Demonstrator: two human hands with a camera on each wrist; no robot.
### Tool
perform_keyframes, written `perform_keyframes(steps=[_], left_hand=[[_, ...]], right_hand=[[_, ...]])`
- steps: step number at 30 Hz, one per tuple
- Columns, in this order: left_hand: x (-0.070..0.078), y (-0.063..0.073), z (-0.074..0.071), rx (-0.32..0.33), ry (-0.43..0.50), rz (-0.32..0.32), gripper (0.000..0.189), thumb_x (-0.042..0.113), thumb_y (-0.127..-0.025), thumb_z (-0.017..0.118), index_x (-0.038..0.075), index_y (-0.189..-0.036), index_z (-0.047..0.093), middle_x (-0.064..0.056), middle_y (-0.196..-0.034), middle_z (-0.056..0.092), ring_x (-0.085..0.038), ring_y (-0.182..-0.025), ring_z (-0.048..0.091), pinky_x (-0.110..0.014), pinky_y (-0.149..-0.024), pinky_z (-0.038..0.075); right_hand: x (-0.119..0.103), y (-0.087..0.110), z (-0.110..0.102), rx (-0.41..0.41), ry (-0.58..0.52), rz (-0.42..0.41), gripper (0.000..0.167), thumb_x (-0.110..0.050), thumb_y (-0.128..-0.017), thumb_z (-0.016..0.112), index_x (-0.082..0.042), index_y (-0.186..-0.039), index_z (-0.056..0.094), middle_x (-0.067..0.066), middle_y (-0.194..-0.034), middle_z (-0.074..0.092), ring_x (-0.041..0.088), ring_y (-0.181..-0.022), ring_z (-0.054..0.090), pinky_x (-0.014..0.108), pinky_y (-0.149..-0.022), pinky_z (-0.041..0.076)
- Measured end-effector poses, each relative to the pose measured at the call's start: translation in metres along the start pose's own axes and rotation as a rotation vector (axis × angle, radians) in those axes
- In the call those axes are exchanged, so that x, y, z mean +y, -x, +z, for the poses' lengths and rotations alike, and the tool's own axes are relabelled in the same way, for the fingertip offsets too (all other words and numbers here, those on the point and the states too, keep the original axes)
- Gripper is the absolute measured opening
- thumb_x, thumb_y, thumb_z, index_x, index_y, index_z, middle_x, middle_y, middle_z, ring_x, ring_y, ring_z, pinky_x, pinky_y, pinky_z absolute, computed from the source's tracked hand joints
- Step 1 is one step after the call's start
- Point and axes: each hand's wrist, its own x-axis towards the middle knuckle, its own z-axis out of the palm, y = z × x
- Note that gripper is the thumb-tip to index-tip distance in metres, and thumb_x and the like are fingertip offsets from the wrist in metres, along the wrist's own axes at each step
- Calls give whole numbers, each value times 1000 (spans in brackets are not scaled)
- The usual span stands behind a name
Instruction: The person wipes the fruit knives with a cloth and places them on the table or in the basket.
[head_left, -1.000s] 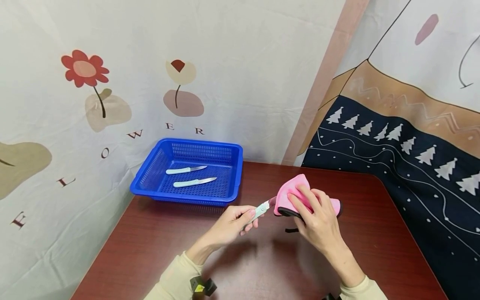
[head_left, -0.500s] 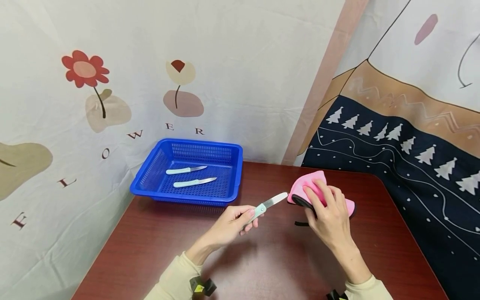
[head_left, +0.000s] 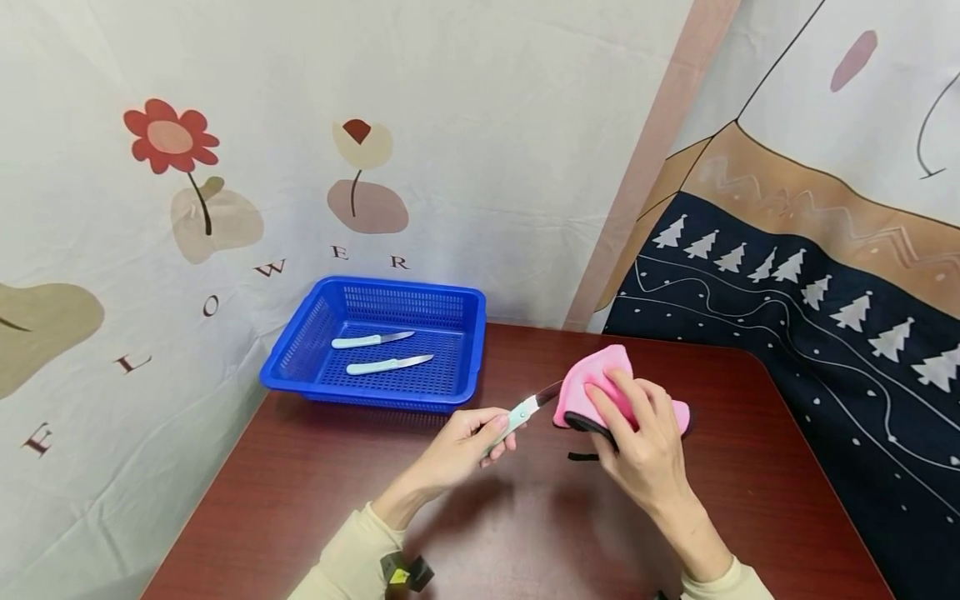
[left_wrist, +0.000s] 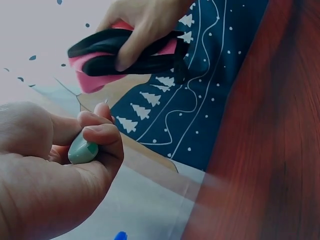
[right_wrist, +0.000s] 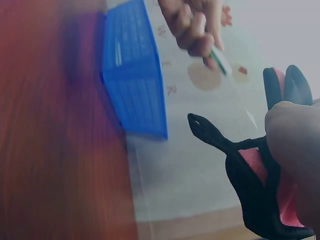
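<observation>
My left hand (head_left: 457, 450) grips the pale green handle of a small knife (head_left: 517, 417), its blade pointing up and to the right. In the left wrist view the handle's butt end shows between the curled fingers of that hand (left_wrist: 65, 155). A folded pink cloth with black edging (head_left: 596, 379) is held in my right hand (head_left: 645, 437), fingers on top and thumb beneath. The far part of the blade is hidden behind the cloth in the head view. From the right wrist, a black hanging loop (right_wrist: 202, 127) sticks out of the cloth.
A blue perforated basket (head_left: 480, 342) stands at the back left of the dark red wooden table (head_left: 720, 400). Two similar knives lie inside, an upper one (head_left: 367, 341) and a lower one (head_left: 382, 366). A printed curtain (head_left: 510, 167) hangs behind the table.
The cloth in my right hand moved right, off the blade and past its tip, then came back left over the blade. My left hand stays nearly in place with the knife.
</observation>
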Motion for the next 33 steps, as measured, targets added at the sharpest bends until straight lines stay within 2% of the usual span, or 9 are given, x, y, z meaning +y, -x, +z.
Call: perform_keyframes(steps=[2, 5, 10, 16, 23, 28, 33], left_hand=[[0, 0, 1, 3, -5, 4, 37, 16, -122, 47, -7, -111, 74, -12, -80, 60, -4, -67, 51, -16, -61, 44], [0, -1, 1, -1, -5, 13, 39, 16, -122, 47, -7, -103, 72, -15, -79, 59, -5, -66, 50, -16, -61, 44], [-1, -2, 1, -23, 15, 42, 36, 13, -122, 45, -7, -106, 71, -8, -80, 57, -5, -65, 49, -17, -62, 41], [2, -1, 2, -36, 8, 67, 33, 11, -121, 45, -3, -108, 71, -15, -76, 53, -5, -64, 47, -17, -62, 39], [3, 0, 1, -37, -3, 67, 34, 12, -121, 45, -3, -106, 71, -18, -75, 53, -4, -63, 47, -17, -62, 40], [2, 0, 0, -37, -14, 74, 35, 12, -122, 45, -5, -105, 72, -23, -75, 53, -4, -63, 47, -16, -61, 40], [2, 0, -1, -27, -25, 49, 37, 13, -121, 47, -6, -103, 73, -27, -78, 57, -4, -64, 49, -16, -60, 42]], right_hand=[[-6, -3, 2, -1, -22, -45, 33, -26, -109, 63, -5, -123, 83, 29, -131, 77, 49, -100, 64, 55, -87, 50], [-15, -5, 5, -38, -54, -102, 32, -26, -109, 62, -6, -125, 83, 27, -133, 77, 47, -103, 64, 54, -89, 51], [-25, -2, 10, -134, -111, -164, 34, -24, -110, 58, -10, -131, 81, 23, -138, 76, 44, -109, 63, 51, -93, 53], [-30, 0, 15, -193, -126, -224, 37, -18, -108, 56, -11, -135, 80, 20, -143, 75, 41, -111, 65, 48, -98, 53], [-30, 2, 15, -198, -94, -201, 38, -18, -108, 54, -12, -134, 81, 20, -141, 75, 42, -111, 64, 49, -97, 54], [-27, 2, 14, -184, -72, -147, 37, -20, -109, 55, -12, -133, 81, 20, -140, 76, 45, -110, 64, 52, -93, 56], [-21, 3, 11, -186, -38, -96, 36, -28, -112, 56, -13, -135, 80, 20, -142, 75, 46, -111, 64, 55, -87, 56]])
